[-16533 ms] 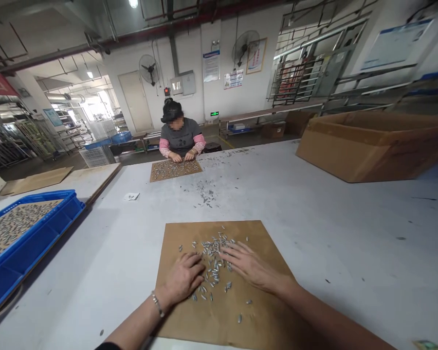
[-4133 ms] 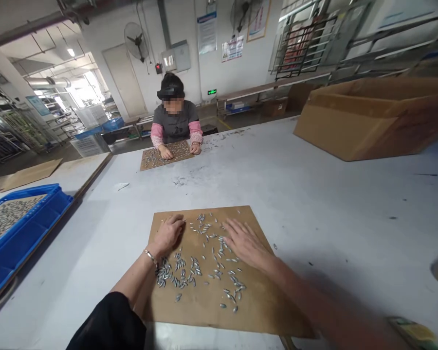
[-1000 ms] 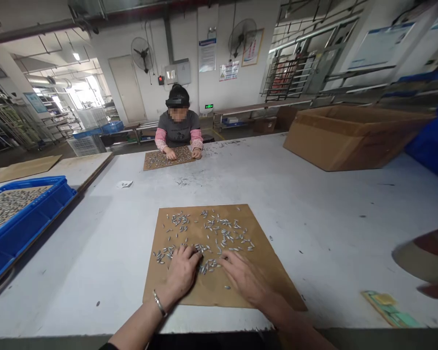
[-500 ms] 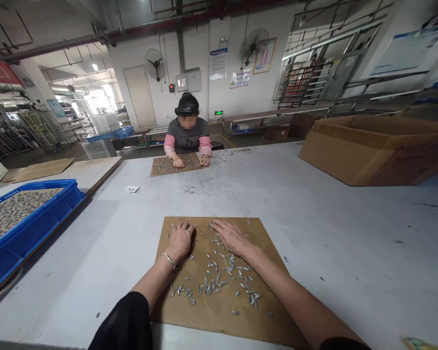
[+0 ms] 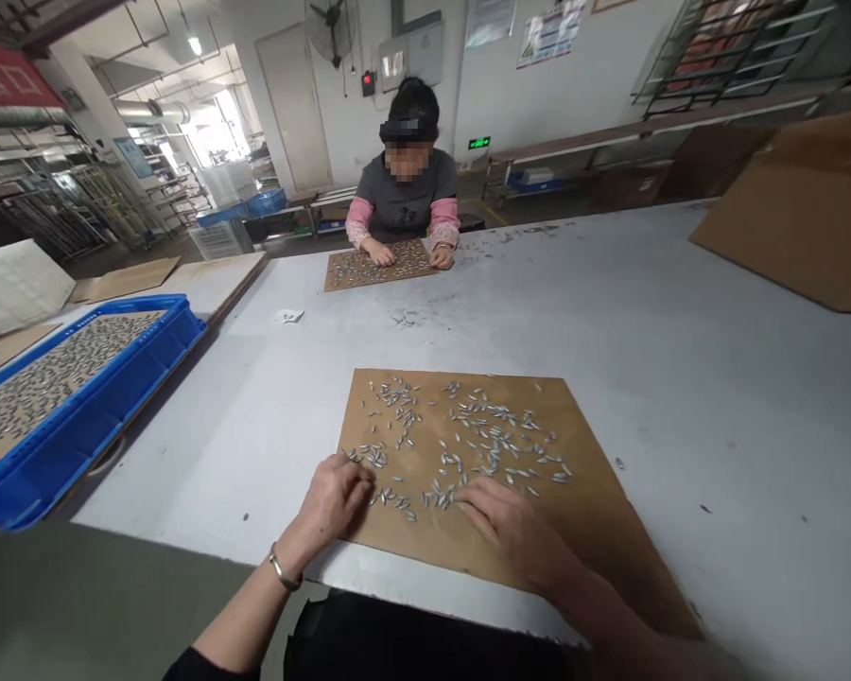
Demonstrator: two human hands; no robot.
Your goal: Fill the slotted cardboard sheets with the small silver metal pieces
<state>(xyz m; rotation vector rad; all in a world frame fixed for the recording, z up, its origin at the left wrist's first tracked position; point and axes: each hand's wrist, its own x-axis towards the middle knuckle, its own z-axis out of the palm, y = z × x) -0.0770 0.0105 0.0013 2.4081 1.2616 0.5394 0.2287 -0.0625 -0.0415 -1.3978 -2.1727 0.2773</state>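
A brown cardboard sheet (image 5: 425,539) lies on the pale table before me, with many small silvery, spindle-shaped pieces (image 5: 496,440) scattered over it. At the sheet's left edge, my left hand (image 5: 335,494) has its fingers curled down beside some pieces; what its fingertips hold, if anything, is hidden. My right hand (image 5: 507,525) rests low over the sheet, fingers together and fingertips touching a small cluster of pieces near the front middle. Whether a piece is pinched there is too small to tell.
Across the table (image 5: 269,397) a person (image 5: 406,194) works at another piece-covered cardboard sheet (image 5: 337,282). At left stands a blue tray (image 5: 148,350) of similar pieces. A large cardboard box (image 5: 794,218) is at the right. A small white paper (image 5: 288,316) lies beyond my sheet.
Both my hands have moved from the far part of the sheet to its near part. More pieces show across the far half. The view has tilted down and shifted.
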